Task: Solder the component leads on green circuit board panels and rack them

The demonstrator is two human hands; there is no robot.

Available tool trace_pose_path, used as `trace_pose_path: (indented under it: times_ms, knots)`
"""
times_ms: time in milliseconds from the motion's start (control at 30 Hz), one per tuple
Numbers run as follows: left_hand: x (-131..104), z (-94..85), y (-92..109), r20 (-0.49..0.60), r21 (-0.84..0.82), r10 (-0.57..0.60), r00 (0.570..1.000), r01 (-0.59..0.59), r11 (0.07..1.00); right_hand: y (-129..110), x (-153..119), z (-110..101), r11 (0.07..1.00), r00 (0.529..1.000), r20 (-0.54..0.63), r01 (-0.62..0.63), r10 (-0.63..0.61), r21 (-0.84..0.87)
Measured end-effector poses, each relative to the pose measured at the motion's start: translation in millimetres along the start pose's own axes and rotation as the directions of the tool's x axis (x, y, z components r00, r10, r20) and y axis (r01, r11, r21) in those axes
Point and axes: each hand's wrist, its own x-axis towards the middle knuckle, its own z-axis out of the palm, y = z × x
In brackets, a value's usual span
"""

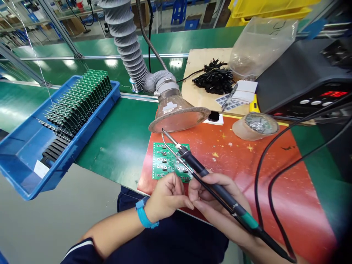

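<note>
My right hand (213, 212) is closed around a soldering iron (194, 161) with a thin guide tube along its side; the tip points away, up and to the left. Thumb and fingers of my left hand (165, 196) are curled in a pinch, almost touching my right fingertips. Whatever it pinches, if anything, is too small to make out. Just beyond both hands a green circuit board (162, 161) lies flat on the red mat (236, 161), partly covered by the iron and my fingers. The tip is above the board's far edge, by the rim of a fume hood (178, 119).
A blue bin (96, 123) of upright circuit boards stands left. A ribbed hose (123, 40) drops to the hood. Right are a roll (255, 126), a soldering station (305, 80) and looping cables (264, 154). Black parts (214, 79) lie behind on a wooden board.
</note>
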Motion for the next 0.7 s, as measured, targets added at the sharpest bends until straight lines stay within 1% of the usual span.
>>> trace_pose_path:
  times_ms: [133,233,333,433,500,567,700]
  knots:
    - [0.6,-0.9,0.3,0.01,0.039,-0.011,1.0,0.01,0.999,-0.2,0.8,0.8,1.0,1.0,-0.007,0.008,-0.008,-0.025]
    - [-2.3,-0.8,3.5,0.014,0.111,-0.013,1.0,0.011,0.994,1.4,1.8,1.7,0.994,0.995,-0.091,0.03,-0.04,-0.108]
    - [-11.0,-2.1,11.8,0.065,0.254,-0.006,0.998,-0.011,0.967,4.7,3.7,-0.9,0.979,0.98,-0.175,0.064,-0.099,-0.193]
    - [-21.7,-5.9,22.9,0.131,0.405,0.004,0.991,-0.057,0.912,8.8,4.8,-6.1,0.961,0.962,-0.223,0.098,-0.158,-0.26]
    - [-25.9,-8.3,29.6,0.182,0.49,0.006,0.983,-0.096,0.867,11.1,4.0,-9.0,0.948,0.962,-0.215,0.1,-0.17,-0.301]
    - [-26.8,-9.1,34.0,0.219,0.553,0.022,0.976,-0.142,0.821,12.2,2.3,-10.6,0.935,0.97,-0.188,0.078,-0.15,-0.346]
    - [-24.3,-8.2,37.1,0.231,0.597,0.085,0.969,-0.21,0.774,12.0,-0.6,-12.1,0.91,0.981,-0.157,0.037,-0.112,-0.414]
